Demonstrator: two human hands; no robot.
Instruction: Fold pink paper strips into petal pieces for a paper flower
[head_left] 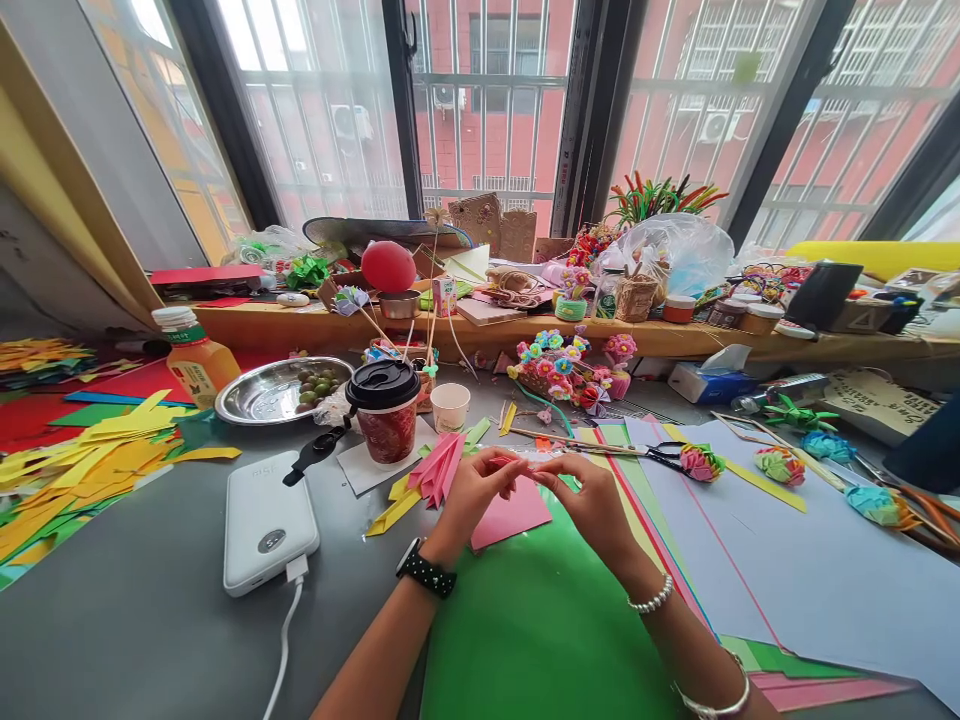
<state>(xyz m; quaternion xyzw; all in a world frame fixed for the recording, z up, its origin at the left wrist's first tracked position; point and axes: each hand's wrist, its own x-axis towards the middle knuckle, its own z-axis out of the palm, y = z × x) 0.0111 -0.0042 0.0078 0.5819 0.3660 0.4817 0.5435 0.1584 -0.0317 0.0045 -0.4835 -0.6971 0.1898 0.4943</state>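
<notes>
My left hand (474, 492) and my right hand (589, 500) meet above the front of the desk. Both pinch a small piece of pink paper (501, 462), mostly covered by the fingers. Below them lies a flat pink paper sheet (517, 515), partly on a green mat (555, 620). Just left of my left hand rests a bunch of folded pink paper pieces (437, 468), with folded yellow paper pieces (394, 507) beside it.
Left of my hands are a white power bank (262, 520) with a cable, a lidded cup (384, 410) and a metal plate (251, 390) of fruit. A paper cup (451, 407) stands beyond. Scissors (660, 453), paper flowers (702, 462) and large paper sheets (825, 560) lie right.
</notes>
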